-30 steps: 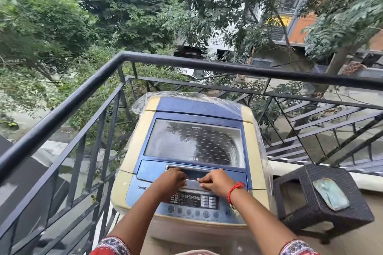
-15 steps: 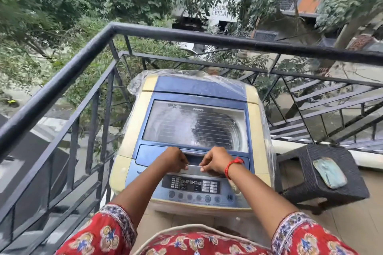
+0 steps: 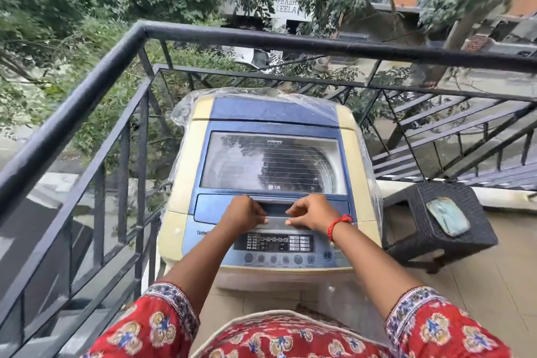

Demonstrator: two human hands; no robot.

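Observation:
A top-loading washing machine (image 3: pixel 186 171), cream and blue, stands in the balcony corner with clear plastic wrap over its back and sides. Its glass lid (image 3: pixel 273 163) lies closed. At the lid's front edge is a grey handle recess (image 3: pixel 276 213). My left hand (image 3: pixel 244 215) has its fingers curled over the left end of that handle. My right hand (image 3: pixel 312 213), with a red thread on the wrist, holds the right end with curled fingers and thumb. The control panel (image 3: pixel 279 243) sits just below both hands.
A black metal railing (image 3: pixel 87 96) runs along the left and far side of the balcony. A dark woven stool (image 3: pixel 412 229) stands right of the machine with a greenish flat object (image 3: pixel 447 216) on it. Tiled floor (image 3: pixel 494 279) lies to the right.
The camera has tilted down, so my red patterned sleeves now show. Both hands have stayed at the lid handle; the lid remains closed.

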